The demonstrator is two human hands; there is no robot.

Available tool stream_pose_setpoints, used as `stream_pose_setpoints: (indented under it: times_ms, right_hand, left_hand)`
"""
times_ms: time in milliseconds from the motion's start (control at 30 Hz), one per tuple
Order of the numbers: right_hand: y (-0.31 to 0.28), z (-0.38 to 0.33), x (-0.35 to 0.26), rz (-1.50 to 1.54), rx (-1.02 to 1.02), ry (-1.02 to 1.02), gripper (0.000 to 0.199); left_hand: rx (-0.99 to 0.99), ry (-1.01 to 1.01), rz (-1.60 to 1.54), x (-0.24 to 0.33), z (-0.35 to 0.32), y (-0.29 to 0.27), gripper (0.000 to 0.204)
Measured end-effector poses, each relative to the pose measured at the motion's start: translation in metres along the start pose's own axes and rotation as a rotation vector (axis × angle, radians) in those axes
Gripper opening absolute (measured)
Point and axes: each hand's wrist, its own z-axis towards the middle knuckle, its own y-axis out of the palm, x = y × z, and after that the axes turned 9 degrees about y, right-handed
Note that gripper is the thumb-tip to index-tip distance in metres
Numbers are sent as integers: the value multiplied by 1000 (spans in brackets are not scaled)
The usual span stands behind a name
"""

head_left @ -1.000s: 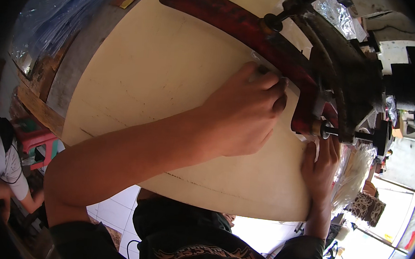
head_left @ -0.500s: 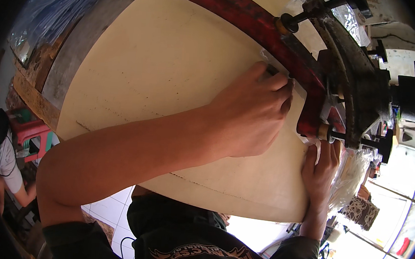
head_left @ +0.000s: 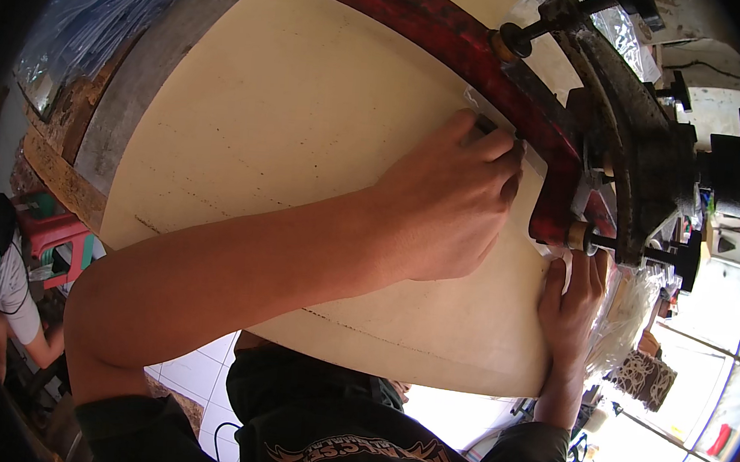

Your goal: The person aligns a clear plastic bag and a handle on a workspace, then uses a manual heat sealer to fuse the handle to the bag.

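Note:
A broad cream-coloured board with dark specks and scratches lies in front of me. My left hand reaches across it, its fingers curled round something dark whose kind I cannot make out. Just beyond its knuckles runs a long red metal bar, part of a dark metal machine frame with screw bolts. Thin clear plastic film shows beside the bar. At the board's right edge, my right hand rests below the bar's near end, fingers stretched forward and thumb apart, touching clear plastic; the fingertips are partly hidden.
Blue-tinted clear plastic sheets are piled at the upper left. A crumpled clear plastic bundle hangs beside the right edge. At far left, another person's sleeve shows near a red stool. White floor tiles lie below.

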Motion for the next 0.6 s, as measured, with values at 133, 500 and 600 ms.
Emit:
stream_pose_setpoints:
  times_ms: [133,500,600]
  right_hand:
    - [2,2,1,0,46,-56,28]
    - [0,2,-1,-16,14,-15,27]
    - [0,1,-1,-6,-7,1,28]
  left_hand:
    - [-4,0,16,1,0,0,45]
    - [5,3,8,0,0,1,46]
    - [14,13,20,0,-1,1,45]
